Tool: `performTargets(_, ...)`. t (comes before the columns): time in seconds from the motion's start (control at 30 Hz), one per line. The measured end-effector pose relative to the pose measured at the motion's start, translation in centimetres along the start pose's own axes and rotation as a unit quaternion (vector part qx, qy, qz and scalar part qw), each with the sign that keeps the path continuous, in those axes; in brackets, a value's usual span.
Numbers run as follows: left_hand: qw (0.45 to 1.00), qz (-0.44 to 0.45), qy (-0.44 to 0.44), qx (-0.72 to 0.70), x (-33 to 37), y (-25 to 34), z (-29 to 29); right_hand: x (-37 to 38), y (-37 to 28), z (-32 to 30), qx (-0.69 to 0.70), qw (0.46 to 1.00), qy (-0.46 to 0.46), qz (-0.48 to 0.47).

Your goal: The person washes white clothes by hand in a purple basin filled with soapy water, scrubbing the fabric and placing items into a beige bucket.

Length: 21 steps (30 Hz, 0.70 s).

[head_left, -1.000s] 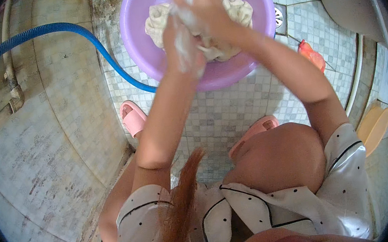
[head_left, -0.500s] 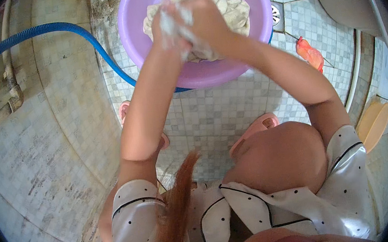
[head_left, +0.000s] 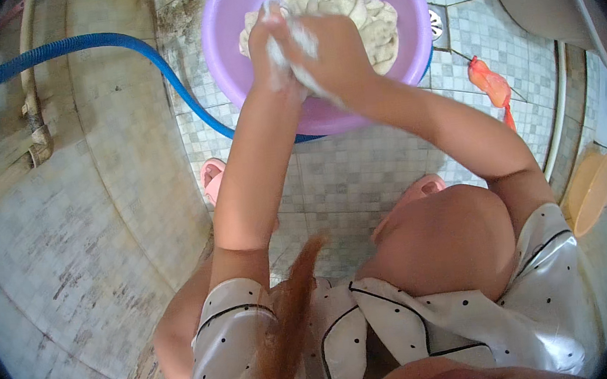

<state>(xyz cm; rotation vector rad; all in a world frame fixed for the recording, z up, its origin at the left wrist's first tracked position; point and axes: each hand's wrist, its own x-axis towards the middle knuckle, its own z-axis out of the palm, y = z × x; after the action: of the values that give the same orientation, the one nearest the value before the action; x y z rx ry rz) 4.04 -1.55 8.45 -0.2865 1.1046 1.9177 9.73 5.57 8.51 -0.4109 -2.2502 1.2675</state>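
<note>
Over the near left part of a purple plastic basin (head_left: 418,37), my two hands press against each other, coated with white suds (head_left: 305,39). My left hand (head_left: 264,57) has its fingers closed against the right one. My right hand (head_left: 339,51) wraps over it from the right, slightly blurred. Whether anything lies between the palms is hidden. Below and beyond them, a crumpled, cream-coloured wet cloth (head_left: 373,21) lies heaped in the basin. Neither hand appears to grip this cloth.
A blue ribbed hose (head_left: 157,60) curves from the left wall and passes under the basin. Right of the basin are a round floor drain (head_left: 436,24) and a red-orange plastic bag (head_left: 488,81). An orange-yellow plastic basin (head_left: 589,193) leans farther right.
My hands stay pressed together over the basin and have shifted slightly against each other. The whole view has moved a little, so the basin and hose sit farther right.
</note>
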Motion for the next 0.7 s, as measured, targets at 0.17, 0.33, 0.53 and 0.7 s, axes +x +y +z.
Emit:
performTargets(0.17, 0.992, 0.052, 0.055, 0.101, 1.3, -3.8, -0.3, 0.9, 5.5, -0.5, 0.112, 0.988, -0.042, 0.095)
performTargets(0.33, 0.997, -0.014, -0.029, 0.072, 0.7, -3.8, 0.6, 1.1, 6.5, -2.3, -0.059, 0.996, -0.032, 0.057)
performTargets(0.53, 0.941, -0.031, -0.185, 0.282, 0.8, 3.5, 1.9, 2.4, 3.8, -5.4, 0.462, 0.787, -0.051, 0.405)
performTargets(0.7, 0.791, -0.115, -0.198, 0.567, -0.1, 9.8, 2.4, 2.1, 2.6, -5.9, 0.449, 0.794, -0.035, 0.408)
